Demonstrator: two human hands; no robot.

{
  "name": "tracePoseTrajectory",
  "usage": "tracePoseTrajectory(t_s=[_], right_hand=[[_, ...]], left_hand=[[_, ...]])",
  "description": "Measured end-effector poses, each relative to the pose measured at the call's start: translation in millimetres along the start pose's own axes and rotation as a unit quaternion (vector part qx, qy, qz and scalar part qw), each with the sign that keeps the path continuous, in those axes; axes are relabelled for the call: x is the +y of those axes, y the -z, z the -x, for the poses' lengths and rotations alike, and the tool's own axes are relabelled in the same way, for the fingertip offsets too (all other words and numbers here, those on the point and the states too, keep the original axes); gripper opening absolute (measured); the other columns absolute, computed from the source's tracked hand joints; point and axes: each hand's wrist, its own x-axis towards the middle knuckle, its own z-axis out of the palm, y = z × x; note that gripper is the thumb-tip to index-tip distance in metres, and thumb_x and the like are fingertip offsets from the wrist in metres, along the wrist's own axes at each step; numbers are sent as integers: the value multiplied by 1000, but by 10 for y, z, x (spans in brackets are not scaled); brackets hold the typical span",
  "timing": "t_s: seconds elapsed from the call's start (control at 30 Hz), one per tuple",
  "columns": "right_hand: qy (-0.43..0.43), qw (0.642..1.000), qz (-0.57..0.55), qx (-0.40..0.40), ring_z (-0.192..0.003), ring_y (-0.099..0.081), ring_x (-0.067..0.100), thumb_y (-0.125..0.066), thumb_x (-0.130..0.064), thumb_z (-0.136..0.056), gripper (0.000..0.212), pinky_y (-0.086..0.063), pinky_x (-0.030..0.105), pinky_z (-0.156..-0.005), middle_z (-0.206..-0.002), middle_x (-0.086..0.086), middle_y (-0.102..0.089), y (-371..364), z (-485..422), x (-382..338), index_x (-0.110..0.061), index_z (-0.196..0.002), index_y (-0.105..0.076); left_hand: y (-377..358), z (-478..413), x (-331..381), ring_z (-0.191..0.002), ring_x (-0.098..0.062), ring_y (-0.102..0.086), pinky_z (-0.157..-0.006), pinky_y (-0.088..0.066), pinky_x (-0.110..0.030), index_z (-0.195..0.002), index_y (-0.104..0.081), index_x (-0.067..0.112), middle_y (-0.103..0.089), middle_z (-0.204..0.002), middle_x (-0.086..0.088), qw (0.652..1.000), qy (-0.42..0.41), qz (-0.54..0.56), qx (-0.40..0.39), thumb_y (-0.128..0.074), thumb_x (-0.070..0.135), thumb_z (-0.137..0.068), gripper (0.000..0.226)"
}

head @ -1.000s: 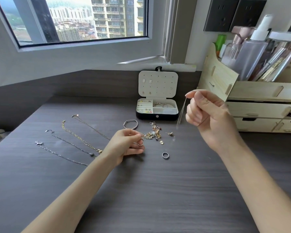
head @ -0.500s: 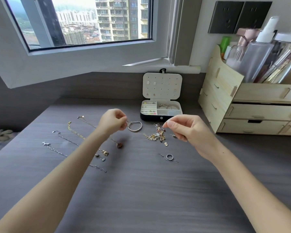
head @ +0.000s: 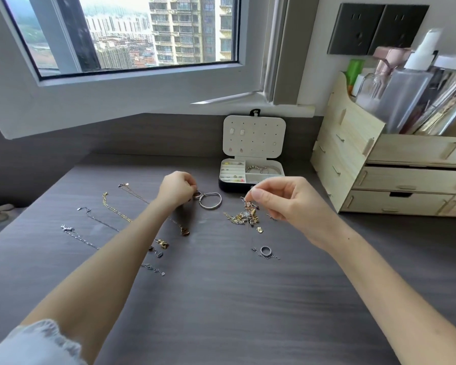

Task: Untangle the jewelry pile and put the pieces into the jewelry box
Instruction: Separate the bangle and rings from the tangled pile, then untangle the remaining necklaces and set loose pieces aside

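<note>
Since a second ago: the right hand has dropped from a raised position down to the pile. The left hand has gone forward to the bangle.

Right hand: thumb and forefinger pinch a strand at the top of the pile, other fingers loosely curled. The pile lies on the surface just under those fingertips, partly lifted.

Left hand: fingers curled, tips at a small ring that lies between the hand and the bangle. Cannot tell whether it grips the ring or only touches it.

Box: open, lid upright, just beyond the right hand. Some pieces are already in its compartments and a few studs on the lid.

Done, by the look of it: several chains are laid out straight and apart on the outer side of the left arm. A second ring on a short chain lies near the right wrist.

Left to do: the pile is a small knot of gold and silver. The freed chains, bangle and rings are all outside the box. Judged roughly midway, with untangling well along and boxing mostly ahead.
</note>
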Motion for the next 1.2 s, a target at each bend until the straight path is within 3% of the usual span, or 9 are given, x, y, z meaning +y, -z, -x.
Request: tracePoseTrajectory(t_s=[0.13,0.2,0.3,0.4,0.5,0.6,0.8,0.97,1.2], right_hand=[[0,1000,-1,-1,-48,-39,4,-59,-12,-91,16,-33,11,-48,-60,-7,-56,-44,-43,-49,-4,-84,-71],[6,1000,6,-7,-47,-38,4,-60,-13,-91,16,-31,11,-46,-55,-9,-53,-86,-72,-79,-5,-83,-71],[19,1000,1,-15,-45,-36,3,-58,-12,-92,17,-29,10,-44,-49,-12,-47,-166,-120,-180,-2,-85,-70],[34,999,-18,-20,-40,-39,2,-56,-9,-93,19,-30,12,-44,-43,-13,-48,-274,-192,-329,6,-88,-66],[31,1000,-2,2,-43,-34,5,-61,-14,-90,16,-27,19,-46,-44,-9,-42,-398,-303,-402,-4,-81,-71],[5,1000,22,12,-40,-36,4,-62,-12,-89,16,-29,12,-44,-41,-12,-43,-523,-401,-341,-2,-81,-71],[-32,981,192,-19,-50,-52,0,-57,-10,-87,15,-37,11,-45,-58,-4,-60,-831,-581,65,-8,-83,-71],[12,926,376,-23,-104,-58,25,-49,-4,-88,25,-42,31,-87,-105,9,-68,-1140,-752,463,-7,-101,-71],[69,856,511,-42,-109,-46,26,-42,4,-89,23,-32,28,-69,-111,10,-52,-1285,-803,630,-4,-102,-59]], left_hand=[[56,72,81,-85,-27,-63,-71,-45,-28,-88,-68,10,-69,-85,-9,999,-5,-34,35,-51,13,-86,17],[176,239,224,-86,-23,-60,-68,-40,-27,-89,-68,13,-67,-86,-6,998,-33,46,35,-51,21,-92,19],[413,662,452,-94,-24,-64,-82,-49,-26,-94,-67,11,-68,-96,-8,905,-74,361,-211,-39,34,-100,36],[601,1027,421,-74,-26,-62,-81,-52,-33,-84,-67,12,-57,-77,-10,828,-100,431,-344,-41,37,-95,38],[795,1136,196,-56,-16,-31,-63,-43,-25,-62,-58,18,-23,-65,-4,838,-113,428,-321,-47,31,-91,34],[1024,1017,-171,-53,-13,-20,-51,-28,-20,-60,-50,19,-17,-64,0,842,-90,449,-286,-61,42,-87,37],[1206,437,-586,-49,-9,-33,-46,-28,-16,-68,-62,14,-41,-50,11,988,-29,96,-113,-63,29,-90,27],[983,-137,-657,-66,-17,-51,-51,-33,-23,-64,-56,21,-52,-64,8,990,-66,-120,-44,-66,35,-85,27],[719,-391,-770,-95,-26,-55,-72,-37,-26,-91,-70,13,-62,-95,-4,981,-77,-176,-5,-66,37,-86,26]])
